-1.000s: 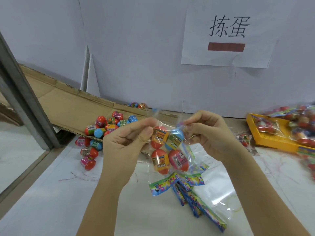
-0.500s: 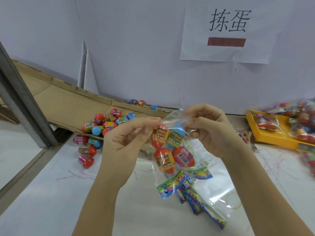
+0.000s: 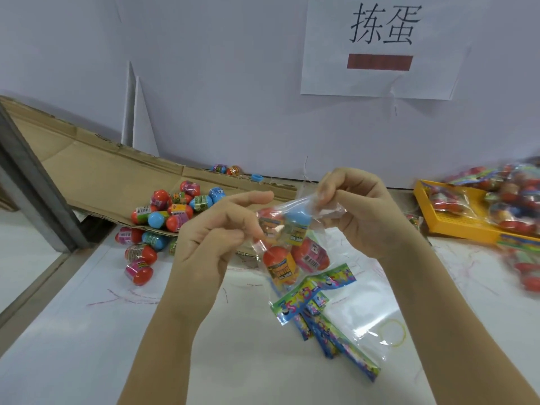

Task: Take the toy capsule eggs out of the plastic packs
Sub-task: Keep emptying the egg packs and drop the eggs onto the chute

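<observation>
Four capsule eggs (image 3: 292, 247) inside clear plastic pack (image 3: 306, 204), pack held up over white table (image 3: 87, 346) between both hands. Right hand (image 3: 359, 211) pinching pack's top corner, fingers curled. Left hand (image 3: 210, 238) pinching pack's left edge, index finger out straight. Loose eggs (image 3: 169, 211) piled left, on and beside cardboard sheet (image 3: 96, 176). Empty wrappers (image 3: 344, 340) flat on table under pack. Yellow tray (image 3: 455, 229) with full packs (image 3: 502, 206) far right, kinda blurry.

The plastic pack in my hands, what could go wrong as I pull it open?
Both the left hand and right hand pinch the plastic pack in the air, so a sudden tear might drop the eggs and let them roll off the table. They could also land among the empty wrappers underneath.
</observation>
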